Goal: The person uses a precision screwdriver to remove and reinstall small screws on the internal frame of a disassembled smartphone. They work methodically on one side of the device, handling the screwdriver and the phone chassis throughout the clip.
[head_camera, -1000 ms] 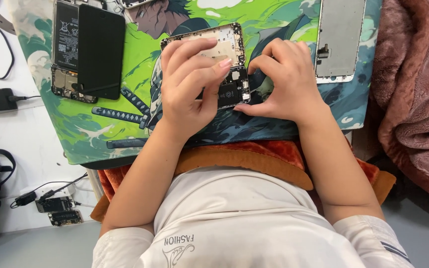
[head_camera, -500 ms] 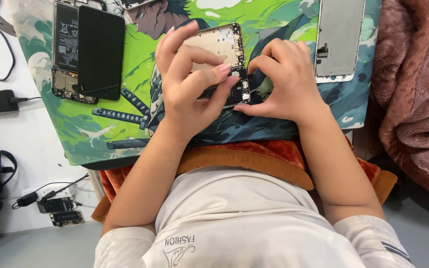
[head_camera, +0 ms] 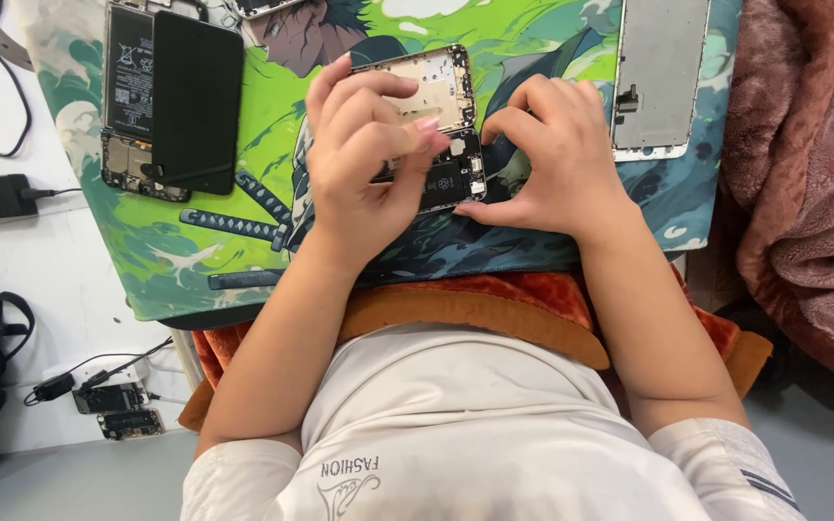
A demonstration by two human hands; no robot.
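Fingers (head_camera: 393, 130) of the left hand (head_camera: 364, 169) curl over the opened phone (head_camera: 436, 125), thumb and forefinger pressed together as if pinching something small above its lower, dark half; what they hold is too small to tell. Right hand (head_camera: 557, 159) rests just right of the phone, its fingers bent and close together, tips touching the phone's lower right edge, which looks like a way of steadying the chassis while the other hand works on the parts inside.

The phone lies face-open on the green illustrated mat (head_camera: 272, 232), near the mat's middle, close to the person's body so both wrists can rest on the surface. Left of the phone lie another disassembled phone (head_camera: 132, 106) with a black screen panel (head_camera: 195, 101) laid over it; right of it, a grey metal-backed display (head_camera: 658, 77).

Compared with half a second ago, the left fingers have closed a little lower over the phone, while the right hand keeps its place.
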